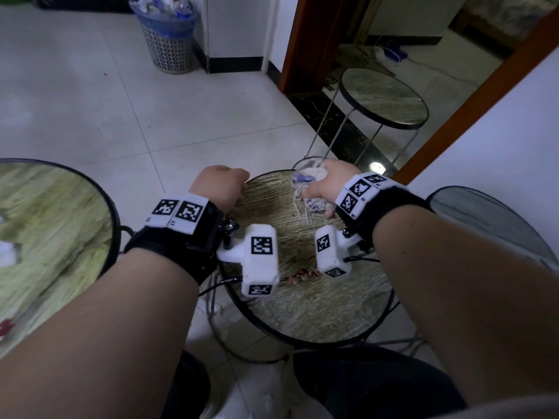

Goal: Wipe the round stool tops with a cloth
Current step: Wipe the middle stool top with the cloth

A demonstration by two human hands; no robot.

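Note:
A round stool top (305, 300) with a wood-grain print and a dark rim stands right in front of me. My right hand (328, 182) presses a crumpled white and blue cloth (305, 189) onto the far part of that top. My left hand (219, 184) is curled over the stool's far left rim and grips it. Both wrists wear black bands with white marker blocks. Three more round stools are in view: one at the left (51, 234), one at the right edge (484, 216), and one farther off by the doorway (384, 96).
A grey mesh waste basket (168, 37) full of rubbish stands at the back wall. A brown door frame (305, 40) and a dark stone threshold (338, 128) lie beyond the stools. White floor tiles (106, 110) spread to the left. My dark trousers show at the bottom.

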